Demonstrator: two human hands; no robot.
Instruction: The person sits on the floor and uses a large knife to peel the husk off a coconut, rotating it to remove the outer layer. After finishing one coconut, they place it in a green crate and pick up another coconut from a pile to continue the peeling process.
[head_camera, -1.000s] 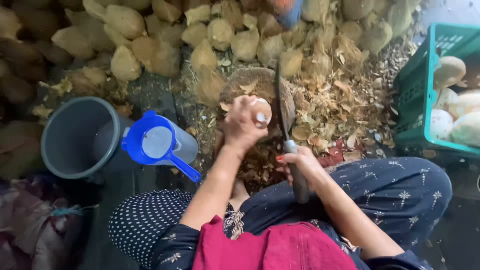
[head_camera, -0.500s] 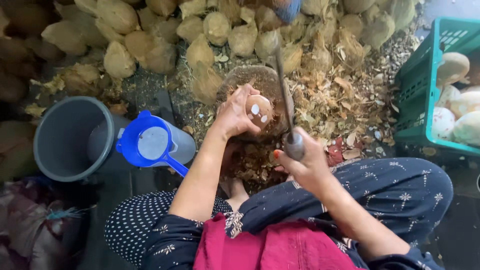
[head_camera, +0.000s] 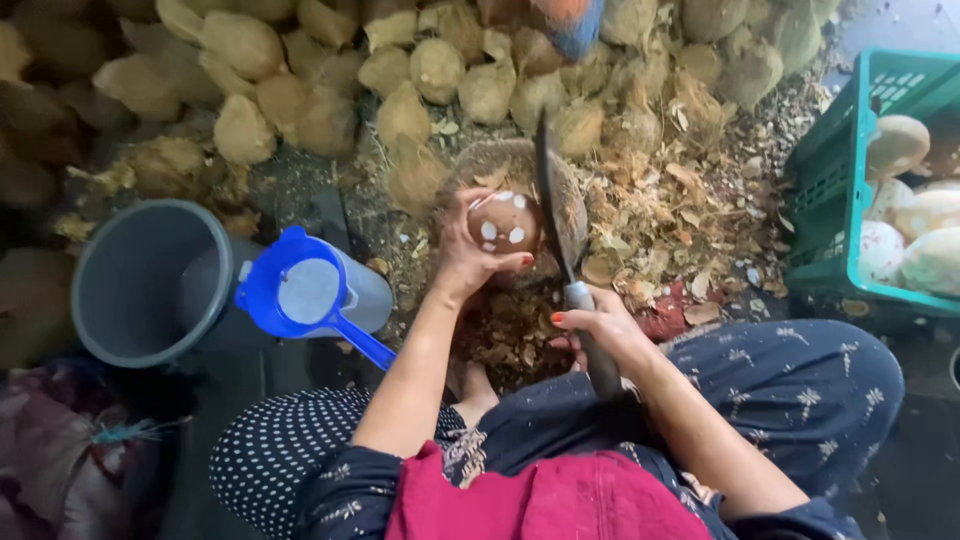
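My left hand (head_camera: 468, 258) grips a brown coconut (head_camera: 505, 222) with white chipped patches, holding it over a round wooden chopping block (head_camera: 495, 165). My right hand (head_camera: 598, 335) is closed around the handle of a long dark knife (head_camera: 553, 205), whose blade points away from me and rests against the right side of the coconut. Brown shell scraps (head_camera: 510, 335) lie under both hands, between my knees.
A heap of husked coconuts (head_camera: 400, 75) fills the far side. A grey bucket (head_camera: 140, 280) and a blue strainer (head_camera: 305, 292) over a grey jug stand at the left. A green crate (head_camera: 850, 200) with pale peeled coconuts (head_camera: 925, 235) is at the right. Husk chips (head_camera: 690, 215) cover the floor.
The knife has risen from a slant beside my hand to stand against the coconut. My left hand has turned the coconut, now showing more white patches.
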